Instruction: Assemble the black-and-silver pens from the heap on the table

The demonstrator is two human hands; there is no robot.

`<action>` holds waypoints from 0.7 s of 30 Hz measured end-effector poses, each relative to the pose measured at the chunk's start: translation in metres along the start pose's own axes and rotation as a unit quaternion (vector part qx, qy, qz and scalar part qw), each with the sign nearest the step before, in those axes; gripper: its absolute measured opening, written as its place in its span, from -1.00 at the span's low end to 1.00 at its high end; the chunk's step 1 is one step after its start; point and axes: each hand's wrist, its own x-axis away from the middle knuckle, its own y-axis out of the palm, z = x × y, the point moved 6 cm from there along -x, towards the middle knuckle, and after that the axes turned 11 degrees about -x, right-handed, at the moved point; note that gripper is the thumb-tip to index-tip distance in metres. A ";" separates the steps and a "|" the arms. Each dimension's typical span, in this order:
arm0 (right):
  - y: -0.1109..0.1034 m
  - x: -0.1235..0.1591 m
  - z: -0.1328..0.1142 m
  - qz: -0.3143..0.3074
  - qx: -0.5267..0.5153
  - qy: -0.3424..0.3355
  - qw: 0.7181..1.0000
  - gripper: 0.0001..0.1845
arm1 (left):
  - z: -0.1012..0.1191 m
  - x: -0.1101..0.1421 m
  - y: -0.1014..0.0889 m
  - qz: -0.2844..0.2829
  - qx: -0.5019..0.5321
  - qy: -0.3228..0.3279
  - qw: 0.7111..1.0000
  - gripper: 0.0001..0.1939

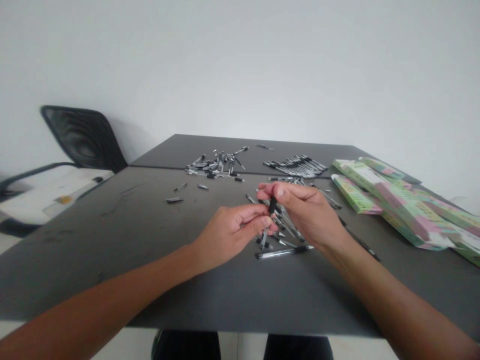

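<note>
My left hand pinches a clear pen with a black grip by its lower part, thumb and fingers closed. Around the upper, dark end of the same pen the thumb and fingertips of my right hand are closed; they hide its tip. The pen stands tilted between both hands above the table. Below and behind the hands lie several loose pens, one of them a clear pen lying crosswise nearest me.
The dark table bears a jumbled heap of pen parts at the back and a neat row of pens right of it. Green and pink boxes pile up at right. A black mesh chair stands at left with papers.
</note>
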 end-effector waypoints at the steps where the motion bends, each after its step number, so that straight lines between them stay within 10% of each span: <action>1: -0.001 0.000 -0.001 0.011 0.011 -0.006 1.000 -0.83 | 0.000 0.000 0.000 0.002 -0.006 0.002 1.000 -0.75; 12: 0.015 0.005 0.002 -0.081 -0.035 0.035 0.995 -0.73 | 0.002 -0.001 -0.003 0.013 0.000 -0.001 1.000 -0.73; 21: 0.004 0.000 -0.006 -0.005 0.057 -0.020 0.998 -0.78 | -0.001 -0.001 -0.004 0.019 0.012 0.003 1.000 -0.74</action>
